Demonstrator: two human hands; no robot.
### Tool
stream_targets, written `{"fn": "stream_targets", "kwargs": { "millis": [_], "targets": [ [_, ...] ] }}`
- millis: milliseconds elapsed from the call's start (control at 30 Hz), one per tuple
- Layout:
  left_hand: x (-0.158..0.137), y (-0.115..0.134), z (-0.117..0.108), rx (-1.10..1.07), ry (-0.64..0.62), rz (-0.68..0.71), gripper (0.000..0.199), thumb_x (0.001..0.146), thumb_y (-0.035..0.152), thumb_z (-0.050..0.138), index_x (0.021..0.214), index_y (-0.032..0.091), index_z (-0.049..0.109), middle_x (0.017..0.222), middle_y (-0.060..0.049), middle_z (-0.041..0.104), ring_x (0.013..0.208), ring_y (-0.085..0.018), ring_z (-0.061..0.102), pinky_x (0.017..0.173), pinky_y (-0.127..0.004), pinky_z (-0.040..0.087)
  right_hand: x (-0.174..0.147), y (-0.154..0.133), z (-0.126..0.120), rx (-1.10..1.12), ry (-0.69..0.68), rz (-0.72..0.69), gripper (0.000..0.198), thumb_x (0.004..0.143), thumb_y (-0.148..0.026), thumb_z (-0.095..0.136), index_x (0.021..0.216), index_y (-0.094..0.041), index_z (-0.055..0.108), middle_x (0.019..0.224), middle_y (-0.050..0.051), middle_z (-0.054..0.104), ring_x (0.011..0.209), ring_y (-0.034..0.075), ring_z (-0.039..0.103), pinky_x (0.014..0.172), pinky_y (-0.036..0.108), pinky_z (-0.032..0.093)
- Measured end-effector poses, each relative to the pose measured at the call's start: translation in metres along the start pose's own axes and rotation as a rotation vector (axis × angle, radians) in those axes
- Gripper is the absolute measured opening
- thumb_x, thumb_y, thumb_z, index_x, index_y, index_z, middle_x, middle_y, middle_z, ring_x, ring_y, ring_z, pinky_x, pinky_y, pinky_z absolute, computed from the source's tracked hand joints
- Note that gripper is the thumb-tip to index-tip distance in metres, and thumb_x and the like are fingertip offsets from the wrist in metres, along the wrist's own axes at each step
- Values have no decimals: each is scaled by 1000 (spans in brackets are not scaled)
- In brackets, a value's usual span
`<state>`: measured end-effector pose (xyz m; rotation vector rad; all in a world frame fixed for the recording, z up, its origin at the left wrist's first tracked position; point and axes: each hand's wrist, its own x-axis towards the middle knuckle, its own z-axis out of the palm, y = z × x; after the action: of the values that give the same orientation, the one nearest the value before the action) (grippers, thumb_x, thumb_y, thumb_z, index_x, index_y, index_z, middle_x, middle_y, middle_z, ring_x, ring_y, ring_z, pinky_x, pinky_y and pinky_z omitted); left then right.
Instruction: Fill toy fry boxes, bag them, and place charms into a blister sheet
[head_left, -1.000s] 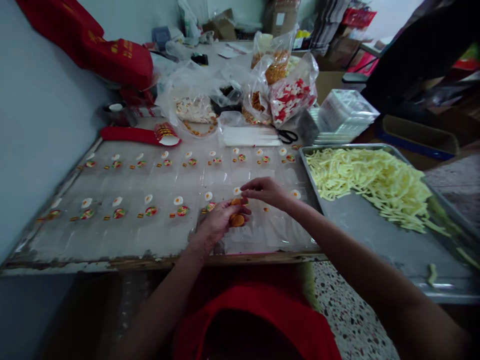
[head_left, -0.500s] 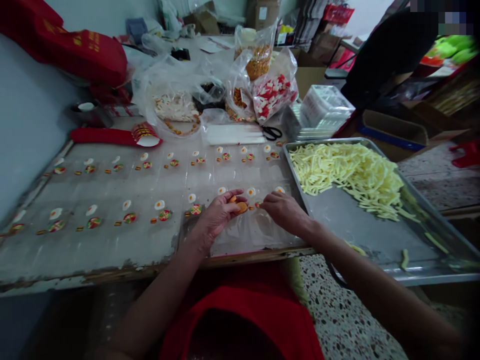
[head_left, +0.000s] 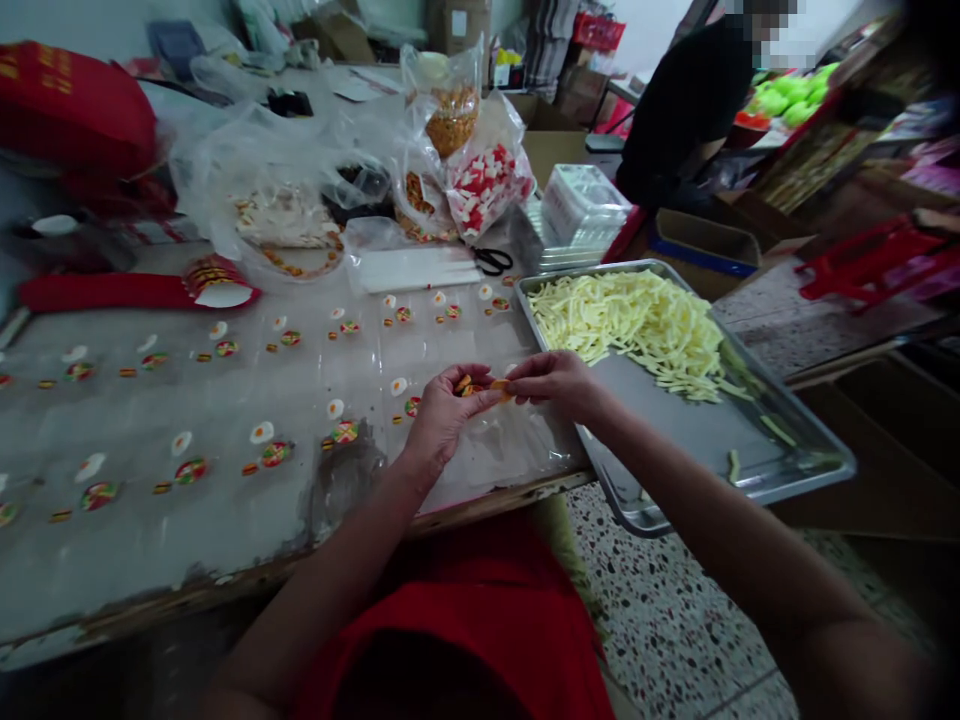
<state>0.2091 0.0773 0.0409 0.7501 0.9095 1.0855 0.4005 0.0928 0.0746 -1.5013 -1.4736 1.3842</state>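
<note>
My left hand (head_left: 439, 420) is closed around several small orange-brown pieces (head_left: 466, 386), partly hidden by its fingers. A flat orange disc (head_left: 501, 387) is pinched at the fingertips of my right hand (head_left: 553, 384), and my left thumb reaches it too. Both hands are close together above clear plastic trays on the table. Rows of miniature food pieces lie in the trays: fried eggs (head_left: 262, 432), round pizza-like pieces (head_left: 191, 470) and tiny burgers (head_left: 162, 488).
Right of my hands, a metal tray (head_left: 652, 420) holds pale yellow fry-like strips (head_left: 637, 325). Behind are scissors (head_left: 493, 262), a bag of red and white pieces (head_left: 484, 185), stacked clear boxes (head_left: 581, 210) and a red fabric roll (head_left: 112, 291). A person in black (head_left: 686, 100) is farther back.
The view has swung to the right, so the table's things appear farther left. My right hand has come from above a tray to my left hand, and its fingertips now pinch the orange disc.
</note>
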Motion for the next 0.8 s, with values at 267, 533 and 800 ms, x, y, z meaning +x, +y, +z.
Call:
{"fn": "stream_targets", "kwargs": {
  "millis": [267, 533, 800],
  "targets": [
    [-2, 21, -15, -141, 132, -139, 24, 75, 9, 73, 97, 12, 64, 87, -8, 72, 81, -16, 70, 79, -29, 56, -28, 23, -33, -1131, 57, -501, 16, 90, -15, 59, 85, -19, 74, 86, 6, 70, 82, 19, 61, 73, 29, 42],
    [-16, 32, -30, -118, 154, -146, 18, 75, 14, 76, 89, 14, 66, 85, -7, 73, 76, -14, 70, 76, -25, 56, -20, 41, -13, -1368, -109, -568, 9, 91, -15, 59, 90, -18, 67, 97, 10, 68, 95, 27, 57, 84, 40, 43],
    [22, 46, -40, -185, 215, -119, 12, 80, 16, 72, 89, 13, 66, 83, -8, 71, 75, -14, 69, 73, -23, 57, -14, 39, -50, -892, 137, -473, 40, 95, -26, 45, 134, -28, 57, 117, 9, 69, 94, 25, 69, 82, 40, 56]
  ]
}}
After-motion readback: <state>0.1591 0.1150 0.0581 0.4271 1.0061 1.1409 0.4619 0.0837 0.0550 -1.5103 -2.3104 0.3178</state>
